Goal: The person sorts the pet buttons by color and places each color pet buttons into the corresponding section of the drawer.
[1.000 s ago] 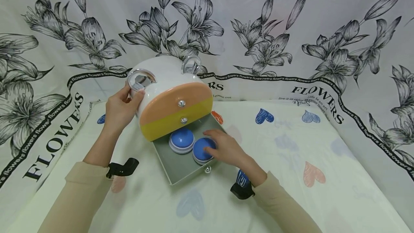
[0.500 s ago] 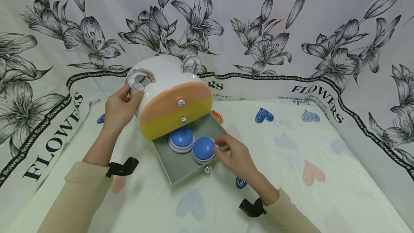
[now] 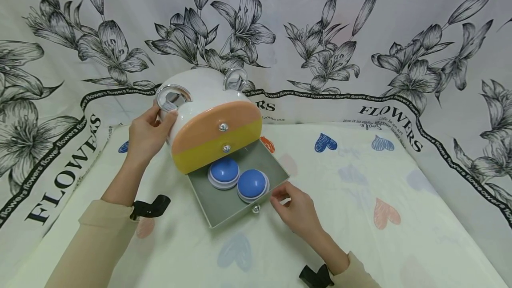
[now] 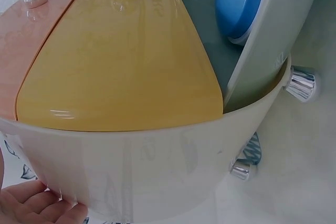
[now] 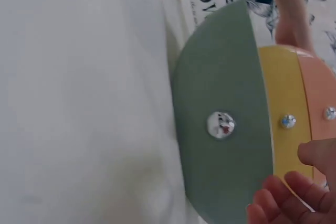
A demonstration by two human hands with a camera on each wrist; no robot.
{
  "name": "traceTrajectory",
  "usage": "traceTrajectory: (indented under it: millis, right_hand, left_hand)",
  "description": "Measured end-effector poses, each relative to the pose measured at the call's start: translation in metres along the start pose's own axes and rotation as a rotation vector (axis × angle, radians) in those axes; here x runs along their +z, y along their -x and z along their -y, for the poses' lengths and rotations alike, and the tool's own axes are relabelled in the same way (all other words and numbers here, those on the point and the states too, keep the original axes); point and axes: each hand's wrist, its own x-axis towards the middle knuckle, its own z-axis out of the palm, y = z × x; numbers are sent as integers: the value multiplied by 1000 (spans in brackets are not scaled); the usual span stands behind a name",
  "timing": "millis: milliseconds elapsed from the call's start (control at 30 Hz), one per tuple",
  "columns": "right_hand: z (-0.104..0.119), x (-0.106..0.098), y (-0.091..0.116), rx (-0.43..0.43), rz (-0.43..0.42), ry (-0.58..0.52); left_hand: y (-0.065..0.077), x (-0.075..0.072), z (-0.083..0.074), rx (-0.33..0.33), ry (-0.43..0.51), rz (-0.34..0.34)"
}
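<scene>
A rounded white storage box (image 3: pixel 200 84) stands with an orange drawer front (image 3: pixel 208 124) above a yellow one (image 3: pixel 224 148). Below them the green drawer (image 3: pixel 212 208) is pulled out, holding two round blue-topped, white-rimmed containers (image 3: pixel 224 170). My left hand (image 3: pixel 148 134) holds the box's left side, thumb by the silver ring; in the left wrist view its fingertips touch the white shell. Just off the drawer's front right corner, my right hand (image 3: pixel 298 210) is empty, fingers loosely bent. The right wrist view shows those fingers (image 5: pixel 283 198) beside the green front and its silver knob (image 5: pixel 221 125).
Silver feet (image 4: pixel 303 83) stick out under the box. A heart-print cloth (image 3: pixel 340 234) covers the surface, and a flower-print curtain (image 3: pixel 320 52) hangs behind. Black wrist mounts (image 3: pixel 152 207) sit on both forearms.
My right hand has drawn back from the nearer blue-topped container, moving right and toward me, out past the drawer's corner. The left hand and box stay put.
</scene>
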Motion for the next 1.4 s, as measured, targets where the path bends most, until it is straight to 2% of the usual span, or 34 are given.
traceTrajectory:
  millis: [100, 233, 633, 867, 1400]
  right_hand:
    - [-1, 6, 5, 58, 63, 12]
    - [0, 15, 10, 91, 114, 32]
    - [2, 36, 15, 139, 150, -3]
    - [3, 44, 13, 178, 138, 8]
    - [10, 50, 11, 177, 57, 45]
  left_hand:
    - [0, 0, 0, 1, 1, -1]
    - [0, 0, 1, -3, 2, 3]
    - [0, 0, 2, -19, 7, 4]
    - [0, 0, 1, -21, 1, -2]
    - [1, -1, -1, -19, 4, 4]
